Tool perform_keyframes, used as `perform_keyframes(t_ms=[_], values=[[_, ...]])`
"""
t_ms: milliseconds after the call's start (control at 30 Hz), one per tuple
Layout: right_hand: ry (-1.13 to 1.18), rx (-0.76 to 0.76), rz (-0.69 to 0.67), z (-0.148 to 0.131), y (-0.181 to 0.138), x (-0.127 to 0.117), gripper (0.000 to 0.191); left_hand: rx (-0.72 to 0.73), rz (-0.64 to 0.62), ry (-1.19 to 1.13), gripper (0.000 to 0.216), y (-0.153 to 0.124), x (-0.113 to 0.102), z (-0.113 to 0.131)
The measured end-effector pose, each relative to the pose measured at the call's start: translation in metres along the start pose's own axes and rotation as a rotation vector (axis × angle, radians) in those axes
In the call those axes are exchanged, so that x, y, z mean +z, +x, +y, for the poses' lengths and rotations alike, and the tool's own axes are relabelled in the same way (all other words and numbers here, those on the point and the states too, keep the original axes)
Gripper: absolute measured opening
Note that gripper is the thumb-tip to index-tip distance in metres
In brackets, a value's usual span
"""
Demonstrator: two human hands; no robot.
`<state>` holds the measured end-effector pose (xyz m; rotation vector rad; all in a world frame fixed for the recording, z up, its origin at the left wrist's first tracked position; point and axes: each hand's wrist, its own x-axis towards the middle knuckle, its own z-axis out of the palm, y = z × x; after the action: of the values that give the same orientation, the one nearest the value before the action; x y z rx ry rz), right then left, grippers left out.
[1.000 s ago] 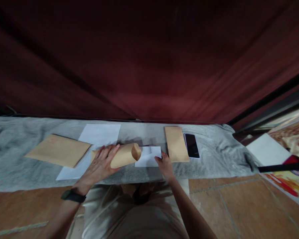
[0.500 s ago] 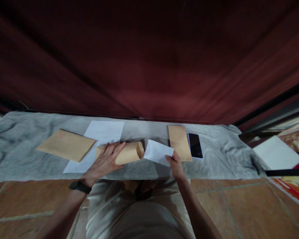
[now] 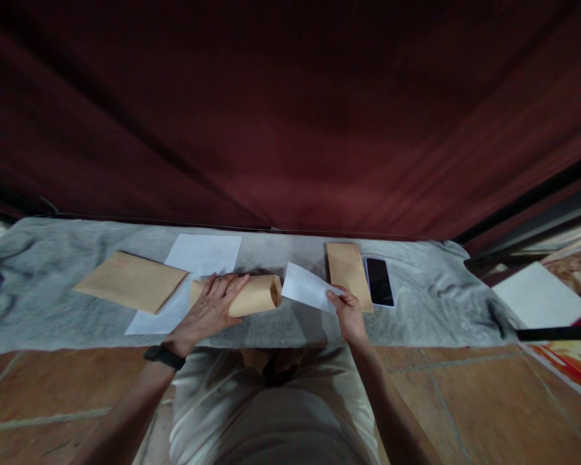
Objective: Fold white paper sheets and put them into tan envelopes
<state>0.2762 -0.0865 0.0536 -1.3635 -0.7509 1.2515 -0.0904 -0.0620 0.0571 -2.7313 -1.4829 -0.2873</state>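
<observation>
My left hand [image 3: 212,311] is wrapped over a brown paper envelope [image 3: 254,296], which bulges with its mouth gaping to the right. In my right hand [image 3: 346,312] a white sheet of paper [image 3: 307,286], seemingly folded, is pinched at its right end between thumb and fingers. The paper's left edge is close to the envelope's mouth; I cannot tell whether they touch. Part of the envelope is hidden under my left hand.
Left lie brown envelopes [image 3: 133,281] and white paper [image 3: 206,252] on a grey cloth [image 3: 281,329]. Right of my hands are another brown envelope [image 3: 348,268] and a phone [image 3: 379,281]. A dark red surface [image 3: 281,129] rises behind. A white sheet [image 3: 540,295] is at far right.
The white paper has tilted and its left end has lifted slightly, still near the envelope's mouth. My right hand has turned a little and shifted right. My left hand keeps its hold.
</observation>
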Motion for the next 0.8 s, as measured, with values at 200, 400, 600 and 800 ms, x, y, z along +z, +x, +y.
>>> perform_keyframes(t_ms=[200, 400, 600, 800], values=[[-0.205, -0.059, -0.126, 0.009, 0.001, 0.005, 0.035, 0.012, 0.001, -0.001, 0.101, 0.002, -0.001, 0.001], [-0.337, -0.137, -0.268, 0.010, 0.011, -0.001, 0.022, 0.028, -0.008, 0.028, 0.100, 0.003, -0.006, 0.003], [-0.416, -0.122, -0.195, 0.009, 0.013, 0.007, 0.018, 0.068, -0.011, 0.017, 0.096, 0.009, -0.008, 0.004], [-0.382, -0.206, -0.108, 0.014, 0.010, 0.019, 0.022, 0.076, 0.012, 0.019, 0.098, 0.020, -0.005, 0.005]])
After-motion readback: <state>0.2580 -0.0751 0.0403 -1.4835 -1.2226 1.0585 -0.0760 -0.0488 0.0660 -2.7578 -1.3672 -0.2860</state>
